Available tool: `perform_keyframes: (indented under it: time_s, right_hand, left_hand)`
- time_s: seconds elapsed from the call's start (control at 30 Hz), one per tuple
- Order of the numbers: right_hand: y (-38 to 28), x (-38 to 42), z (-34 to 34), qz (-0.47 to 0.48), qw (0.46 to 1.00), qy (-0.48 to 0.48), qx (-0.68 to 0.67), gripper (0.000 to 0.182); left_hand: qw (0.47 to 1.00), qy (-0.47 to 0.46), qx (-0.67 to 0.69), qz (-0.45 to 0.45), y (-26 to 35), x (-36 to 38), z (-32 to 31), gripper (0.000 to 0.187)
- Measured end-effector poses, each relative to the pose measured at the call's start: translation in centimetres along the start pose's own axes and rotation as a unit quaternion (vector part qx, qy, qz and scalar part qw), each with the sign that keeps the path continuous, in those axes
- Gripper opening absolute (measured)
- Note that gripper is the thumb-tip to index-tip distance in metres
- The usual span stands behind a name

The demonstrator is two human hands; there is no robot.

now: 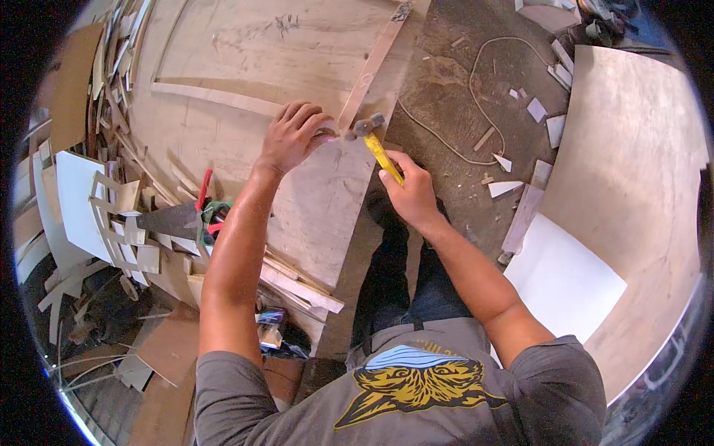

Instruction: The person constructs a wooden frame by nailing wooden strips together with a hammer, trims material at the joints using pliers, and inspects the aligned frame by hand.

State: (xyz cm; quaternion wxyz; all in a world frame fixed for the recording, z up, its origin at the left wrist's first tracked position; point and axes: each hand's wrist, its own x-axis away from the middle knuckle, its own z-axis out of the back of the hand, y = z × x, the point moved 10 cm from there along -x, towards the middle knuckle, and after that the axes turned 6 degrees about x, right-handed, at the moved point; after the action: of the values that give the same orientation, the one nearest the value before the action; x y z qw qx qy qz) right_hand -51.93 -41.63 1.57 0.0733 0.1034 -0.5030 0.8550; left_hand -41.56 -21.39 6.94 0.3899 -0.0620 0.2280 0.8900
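Note:
My right hand (412, 195) is closed round the yellow handle (382, 157) of a hammer. The hammer's metal head (367, 125) is right by the corner where two wooden strips meet. At that corner, my left hand (299, 135) has its fingers curled over the end of one wooden strip (216, 97). That strip runs off to the left across a plywood sheet (312, 215). The second wooden strip (374, 65) runs up along the sheet's right edge. Whether a nail sits between my left fingertips is too small to tell.
A handsaw (172, 221) with red handle parts lies left of my left forearm. Wood offcuts (119, 223) are heaped at the left. A cord (476, 89) and scraps lie on the floor. Another plywood sheet (625, 156) and a white panel (565, 279) stand at the right.

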Motion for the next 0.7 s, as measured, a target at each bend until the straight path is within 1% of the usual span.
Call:
perform_keyframes:
  time_s: [0.03,0.13,0.33,0.4,0.43,0.53,0.63,0.7]
  right_hand:
    - [-0.1,0.0,0.0,0.004,1.0,0.001,0.002,0.038]
    - [0.1,-0.1,0.0,-0.029,0.999,-0.02,0.011,0.038]
    - [0.4,-0.2,0.6,-0.007,0.999,0.019,-0.035,0.042]
    - [-0.2,-0.8,1.6,-0.005,0.999,0.027,-0.024,0.042]
    - [-0.3,-1.1,2.0,-0.005,0.999,0.03,-0.018,0.043]
    - [-0.6,-2.3,2.4,0.041,0.998,0.04,0.005,0.042]
    - [-1.0,-2.9,2.3,0.062,0.997,0.03,0.019,0.043]
    - [-1.5,-3.1,2.3,0.058,0.998,0.019,0.025,0.044]
  left_hand:
    - [1.0,-0.002,0.003,0.004,-0.1,-0.1,0.0,0.036]
    - [1.0,-0.004,0.01,0.011,-0.1,-0.6,-0.1,0.037]
    - [1.0,0.007,0.012,0.02,-0.8,-0.5,-1.2,0.043]
    - [0.999,0.027,-0.003,0.016,-0.6,-0.5,-1.2,0.043]
    - [0.999,0.027,0.002,0.028,-0.8,-0.4,-1.3,0.044]
    - [0.998,0.027,0.011,0.057,-1.1,-0.2,-1.4,0.046]
    - [0.997,0.03,0.01,0.064,-1.2,-0.1,-1.4,0.046]
    - [0.998,0.028,0.01,0.058,-1.3,-0.1,-1.5,0.045]
